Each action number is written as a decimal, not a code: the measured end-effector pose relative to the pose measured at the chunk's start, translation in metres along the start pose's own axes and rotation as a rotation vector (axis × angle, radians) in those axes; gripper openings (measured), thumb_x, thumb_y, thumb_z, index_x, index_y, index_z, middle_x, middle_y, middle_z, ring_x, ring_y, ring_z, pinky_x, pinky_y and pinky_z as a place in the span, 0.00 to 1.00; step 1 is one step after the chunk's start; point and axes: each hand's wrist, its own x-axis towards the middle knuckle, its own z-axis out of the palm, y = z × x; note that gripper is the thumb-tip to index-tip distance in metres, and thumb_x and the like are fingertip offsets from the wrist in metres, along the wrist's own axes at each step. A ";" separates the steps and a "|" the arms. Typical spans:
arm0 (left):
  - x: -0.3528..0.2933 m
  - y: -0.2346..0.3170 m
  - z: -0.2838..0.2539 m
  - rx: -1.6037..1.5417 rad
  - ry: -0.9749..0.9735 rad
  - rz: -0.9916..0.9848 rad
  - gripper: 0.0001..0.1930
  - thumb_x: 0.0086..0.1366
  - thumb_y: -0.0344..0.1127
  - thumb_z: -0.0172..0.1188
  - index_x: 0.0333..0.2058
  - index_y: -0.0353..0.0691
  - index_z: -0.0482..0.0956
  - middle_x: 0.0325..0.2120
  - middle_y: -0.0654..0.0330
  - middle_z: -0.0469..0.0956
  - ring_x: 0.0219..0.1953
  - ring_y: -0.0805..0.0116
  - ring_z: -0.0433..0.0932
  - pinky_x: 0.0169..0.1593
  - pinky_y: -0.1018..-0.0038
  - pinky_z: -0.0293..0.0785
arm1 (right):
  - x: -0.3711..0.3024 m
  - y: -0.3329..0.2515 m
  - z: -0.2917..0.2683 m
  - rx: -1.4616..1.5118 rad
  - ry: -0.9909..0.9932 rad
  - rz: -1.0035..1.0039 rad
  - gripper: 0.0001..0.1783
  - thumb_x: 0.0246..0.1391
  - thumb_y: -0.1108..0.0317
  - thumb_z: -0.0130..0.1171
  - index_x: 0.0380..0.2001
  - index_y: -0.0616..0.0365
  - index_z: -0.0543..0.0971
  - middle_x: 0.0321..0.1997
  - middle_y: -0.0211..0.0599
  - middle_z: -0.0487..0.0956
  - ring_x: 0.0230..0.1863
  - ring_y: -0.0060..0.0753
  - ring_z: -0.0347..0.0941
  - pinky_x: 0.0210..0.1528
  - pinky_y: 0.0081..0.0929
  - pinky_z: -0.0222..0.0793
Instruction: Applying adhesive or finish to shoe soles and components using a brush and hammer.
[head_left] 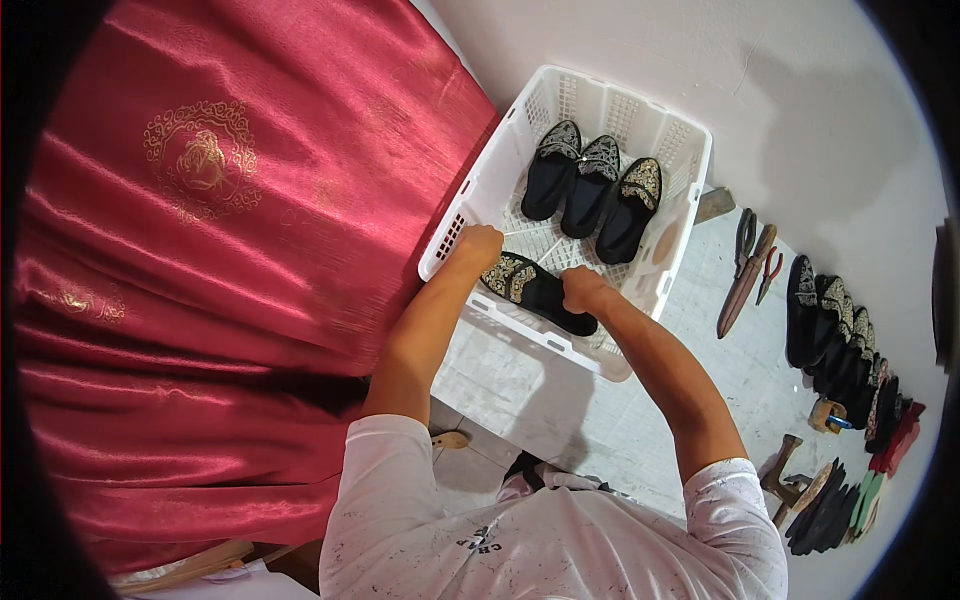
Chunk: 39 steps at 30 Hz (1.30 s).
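Observation:
Over the near end of a white plastic crate (640,90), I hold a black slip-on shoe (548,300) with a gold-patterned toe. The gold pattern shows twice, so a second shoe may lie against it. My left hand (480,246) is closed at the toe end, its fingertips partly hidden. My right hand (584,290) is closed around the side towards the heel. Inside the crate, beyond my hands, three shoes stand in a row with toes pointing away: two silver-patterned, a left shoe (551,170) and a middle shoe (590,188), and a gold-patterned right shoe (628,212).
The crate stands on a pale worktop (690,350) against a white wall. Right of it lie shears (745,240), a sheathed-looking tool (746,285) and red-handled pliers (769,274). Several black shoes (835,330) line the wall above a hammer (784,460). Red satin cloth (260,280) hangs at left.

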 end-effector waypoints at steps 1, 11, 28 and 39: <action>0.000 0.000 0.000 0.003 -0.001 -0.001 0.13 0.51 0.28 0.64 0.38 0.35 0.83 0.40 0.49 0.82 0.43 0.53 0.82 0.44 0.63 0.79 | 0.000 0.000 0.002 0.002 0.037 0.004 0.15 0.46 0.73 0.55 0.40 0.58 0.82 0.44 0.56 0.80 0.50 0.52 0.77 0.52 0.40 0.73; 0.003 0.002 0.001 0.065 0.004 -0.019 0.12 0.60 0.33 0.55 0.41 0.41 0.83 0.41 0.52 0.82 0.45 0.56 0.82 0.45 0.62 0.78 | -0.007 -0.005 -0.009 0.054 0.143 -0.027 0.16 0.47 0.75 0.55 0.41 0.53 0.82 0.45 0.48 0.81 0.48 0.51 0.77 0.51 0.41 0.74; -0.039 0.024 -0.031 -0.003 0.194 -0.054 0.13 0.56 0.29 0.60 0.42 0.36 0.81 0.42 0.46 0.80 0.46 0.51 0.80 0.49 0.59 0.76 | -0.041 -0.021 -0.017 0.019 0.073 0.132 0.17 0.50 0.71 0.58 0.45 0.60 0.80 0.50 0.42 0.80 0.52 0.44 0.77 0.51 0.38 0.74; -0.177 0.133 -0.043 -1.165 0.650 0.560 0.12 0.61 0.28 0.59 0.44 0.36 0.79 0.42 0.58 0.80 0.41 0.70 0.80 0.42 0.74 0.75 | -0.252 0.006 0.020 1.060 1.006 -0.292 0.08 0.56 0.71 0.57 0.37 0.63 0.78 0.35 0.37 0.81 0.36 0.28 0.77 0.37 0.25 0.73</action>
